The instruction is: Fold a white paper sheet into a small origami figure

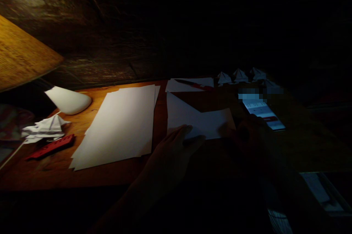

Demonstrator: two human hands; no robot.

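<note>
A sheet of white paper [192, 122] lies on the wooden table with its upper left side folded into a slanting edge. My left hand [176, 149] rests on its lower left part, fingers stretched out flat. At the paper's right edge is my right hand [251, 135], deep in shadow. It looks bent, with a fingertip near the paper, but its grip is too dark to make out. Just beyond the right hand, a lit phone [262, 111] shows timer digits. Left of the folded sheet sits a stack of blank paper [118, 124].
Several folded paper shapes [239, 75] stand at the back right. A red-handled tool with a dark blade [194, 84] lies on white paper [176, 85]. At left are a lamp [68, 100], crumpled paper [45, 128] and a red strip-like object [52, 146]. A wall rises behind the table.
</note>
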